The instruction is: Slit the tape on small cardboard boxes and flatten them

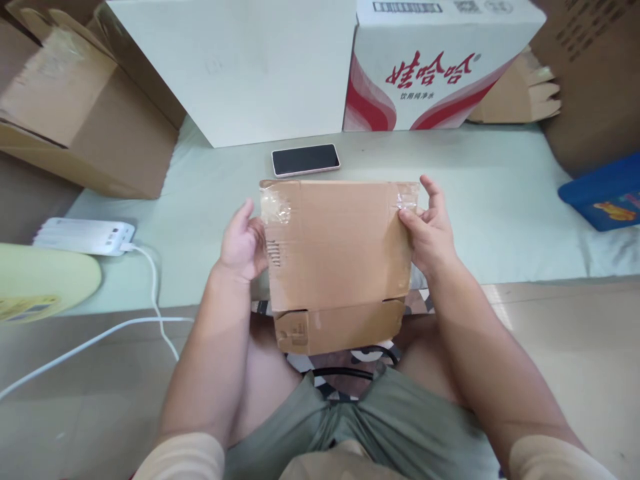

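Observation:
A small brown cardboard box [336,257] with clear tape at its far corners is held in front of me, above my lap. My left hand [243,241] grips its left side, fingers curled around the edge. My right hand [430,230] holds the right side, thumb and fingers pinching at the taped far right corner. A flap with a slot shows on the box's near face.
A dark phone [305,160] lies on the pale mat [500,200] behind the box. A white box [240,67] and a red-printed carton [430,60] stand at the back. Brown cartons [85,113] sit left, a white power strip [90,235] with cable near left, a blue item [605,193] right.

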Tool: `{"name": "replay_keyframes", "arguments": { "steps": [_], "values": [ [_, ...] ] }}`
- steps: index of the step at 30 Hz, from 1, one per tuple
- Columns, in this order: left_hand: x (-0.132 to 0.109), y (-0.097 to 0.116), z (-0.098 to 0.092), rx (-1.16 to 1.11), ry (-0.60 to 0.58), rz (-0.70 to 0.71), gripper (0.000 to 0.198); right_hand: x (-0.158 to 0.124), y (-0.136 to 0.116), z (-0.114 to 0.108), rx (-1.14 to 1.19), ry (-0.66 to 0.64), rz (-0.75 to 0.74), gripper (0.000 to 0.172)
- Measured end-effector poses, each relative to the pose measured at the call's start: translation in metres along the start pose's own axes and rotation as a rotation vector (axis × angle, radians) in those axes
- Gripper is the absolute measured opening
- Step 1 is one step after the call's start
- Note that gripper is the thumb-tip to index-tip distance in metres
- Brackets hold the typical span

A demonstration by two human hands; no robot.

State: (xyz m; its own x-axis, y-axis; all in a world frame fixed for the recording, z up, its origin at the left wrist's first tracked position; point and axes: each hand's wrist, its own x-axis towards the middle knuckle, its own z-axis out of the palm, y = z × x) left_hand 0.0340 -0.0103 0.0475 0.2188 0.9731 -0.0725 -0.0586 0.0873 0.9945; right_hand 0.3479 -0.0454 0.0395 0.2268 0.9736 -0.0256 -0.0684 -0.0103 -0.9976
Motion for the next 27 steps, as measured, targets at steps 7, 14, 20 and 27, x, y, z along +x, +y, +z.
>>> {"name": "replay_keyframes", "arguments": {
  "steps": [7,14,20,27],
  "values": [
    [-0.002,0.004,0.009,-0.231,-0.04,-0.112,0.058,0.014,0.005,-0.02,0.105,0.12,0.015,0.062],
    [0.018,0.01,-0.007,-0.7,0.402,0.22,0.014,0.011,-0.01,-0.034,0.248,-0.135,0.185,0.057],
    [0.028,-0.003,-0.012,-0.752,0.493,0.127,0.017,-0.016,-0.012,0.014,0.21,-0.355,0.256,0.06],
    [0.027,-0.001,0.003,-0.679,0.418,0.035,0.017,-0.02,-0.013,0.035,0.21,-0.221,0.25,0.054]
  ]
}}
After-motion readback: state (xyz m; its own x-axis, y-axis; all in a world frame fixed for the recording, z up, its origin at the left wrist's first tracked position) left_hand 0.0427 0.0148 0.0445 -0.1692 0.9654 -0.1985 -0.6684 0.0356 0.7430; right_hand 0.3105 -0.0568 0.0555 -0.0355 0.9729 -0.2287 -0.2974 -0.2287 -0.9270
